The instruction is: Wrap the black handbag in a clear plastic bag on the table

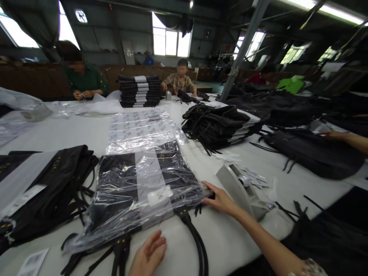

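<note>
Bagging step, looks near done: black bag [143, 180] sits inside clear poly sleeve [138, 191] on white table [230, 237], straps [198, 245] hanging out the near open end. Right hand [220, 199] is flat, fingers extended, pressing the sleeve's right edge; grips nothing. Left hand [149, 255] is open, resting on the table just below the sleeve mouth, empty. Judged next: tuck straps in and close the mouth, which needs both hands at the near edge. Room: tape dispenser [244, 191] close right, loose bags [43, 188] left, clear table toward the near edge.
</note>
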